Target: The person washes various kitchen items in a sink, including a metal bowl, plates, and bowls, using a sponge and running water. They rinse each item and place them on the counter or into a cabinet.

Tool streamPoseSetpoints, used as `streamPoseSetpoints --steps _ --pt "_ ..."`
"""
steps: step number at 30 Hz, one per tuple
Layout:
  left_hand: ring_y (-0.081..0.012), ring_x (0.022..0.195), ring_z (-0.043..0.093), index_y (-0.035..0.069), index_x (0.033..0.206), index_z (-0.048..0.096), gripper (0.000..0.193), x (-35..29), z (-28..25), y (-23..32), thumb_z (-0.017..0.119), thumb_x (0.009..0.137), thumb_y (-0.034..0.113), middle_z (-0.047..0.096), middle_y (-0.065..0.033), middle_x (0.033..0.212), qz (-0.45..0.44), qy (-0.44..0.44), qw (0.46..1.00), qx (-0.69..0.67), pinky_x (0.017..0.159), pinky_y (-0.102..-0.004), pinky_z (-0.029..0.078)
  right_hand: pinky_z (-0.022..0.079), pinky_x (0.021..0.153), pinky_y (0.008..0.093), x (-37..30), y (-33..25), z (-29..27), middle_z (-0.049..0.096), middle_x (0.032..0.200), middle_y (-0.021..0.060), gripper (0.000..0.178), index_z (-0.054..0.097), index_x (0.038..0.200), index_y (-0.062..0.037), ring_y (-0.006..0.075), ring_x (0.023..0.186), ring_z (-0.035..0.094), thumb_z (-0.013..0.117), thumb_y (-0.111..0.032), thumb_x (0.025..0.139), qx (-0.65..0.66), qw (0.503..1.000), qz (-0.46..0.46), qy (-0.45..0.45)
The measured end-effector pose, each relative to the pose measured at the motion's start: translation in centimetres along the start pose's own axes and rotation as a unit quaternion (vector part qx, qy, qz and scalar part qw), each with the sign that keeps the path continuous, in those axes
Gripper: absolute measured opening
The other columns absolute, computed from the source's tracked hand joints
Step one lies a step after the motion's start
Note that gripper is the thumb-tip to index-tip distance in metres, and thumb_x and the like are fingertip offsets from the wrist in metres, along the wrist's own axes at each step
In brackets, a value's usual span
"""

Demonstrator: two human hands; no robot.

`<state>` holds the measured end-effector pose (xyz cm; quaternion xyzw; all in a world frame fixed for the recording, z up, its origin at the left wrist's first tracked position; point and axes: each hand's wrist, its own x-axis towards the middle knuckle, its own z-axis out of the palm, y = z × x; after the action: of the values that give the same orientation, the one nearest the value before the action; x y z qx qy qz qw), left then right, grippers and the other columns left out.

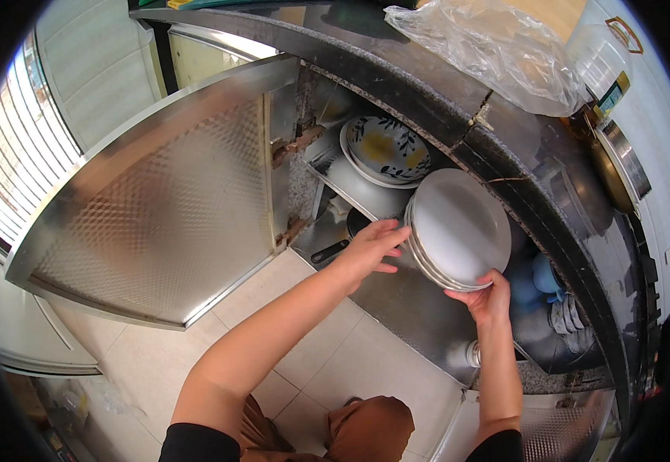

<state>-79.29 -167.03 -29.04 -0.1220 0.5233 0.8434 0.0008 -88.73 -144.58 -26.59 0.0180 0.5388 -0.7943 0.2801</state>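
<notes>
A stack of white plates [458, 223] is held tilted at the mouth of an open under-counter cabinet [396, 300]. My left hand [373, 246] grips the stack's left rim. Its lower right rim is held by my right hand [489, 296]. Behind the stack, on an upper shelf, sits a pile of white bowls with a blue and yellow flower pattern [387, 148]. A dark pan with a handle [342, 242] lies below the shelf, just under my left hand.
The steel cabinet door [165, 208] stands swung open to the left. A dark stone counter [458, 85] carries a clear plastic bag [497, 46]. Blue items [539, 277] and small stacked cups [570, 312] sit inside at right. Tiled floor [327, 362] lies below.
</notes>
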Motion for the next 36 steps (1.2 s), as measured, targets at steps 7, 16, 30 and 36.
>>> streamPoseSetpoints --steps 7,16,30,36 --pt "-0.0329 0.120 0.032 0.000 0.123 0.036 0.062 2.3 -4.1 -2.5 0.064 0.070 0.012 0.037 -0.0183 0.126 0.342 0.171 0.715 0.586 0.098 -0.0439 0.027 0.051 0.063 0.0578 2.4 -1.8 -0.4 0.049 0.107 0.0217 0.044 0.042 0.107 0.0064 0.0404 0.093 0.054 0.041 -0.011 0.067 0.039 0.999 -0.024 0.012" --pt "-0.0286 0.121 0.031 -0.003 0.121 0.040 0.057 4.2 -5.5 -1.5 0.057 0.071 0.019 0.039 -0.0178 0.126 0.238 0.135 0.515 0.812 0.103 -0.0456 0.014 0.032 0.089 0.0611 12.3 -5.6 2.6 0.042 0.127 0.0120 0.050 0.041 0.122 -0.0048 0.0356 0.115 0.040 0.045 -0.033 0.081 0.099 0.964 -0.131 -0.210" --pt "-0.0286 0.100 0.052 -0.005 0.102 0.054 0.036 5.6 -5.7 -1.6 0.047 0.073 0.012 0.054 -0.0206 0.106 0.277 0.118 0.427 0.853 0.094 -0.0350 0.033 0.029 0.095 0.0527 24.0 -7.3 10.1 0.039 0.129 0.0128 0.053 0.040 0.124 -0.0043 0.0339 0.119 0.035 0.046 -0.037 0.082 0.067 0.987 -0.137 -0.042" --pt "-0.0266 0.098 0.052 -0.006 0.100 0.057 0.035 6.1 -6.0 -1.7 0.049 0.070 0.011 0.056 -0.0197 0.104 0.281 0.114 0.455 0.838 0.094 -0.0346 0.033 0.029 0.095 0.0512 24.8 -6.9 9.9 0.038 0.130 0.0130 0.053 0.040 0.124 -0.0040 0.0335 0.119 0.035 0.047 -0.035 0.082 0.050 0.990 -0.128 -0.042"
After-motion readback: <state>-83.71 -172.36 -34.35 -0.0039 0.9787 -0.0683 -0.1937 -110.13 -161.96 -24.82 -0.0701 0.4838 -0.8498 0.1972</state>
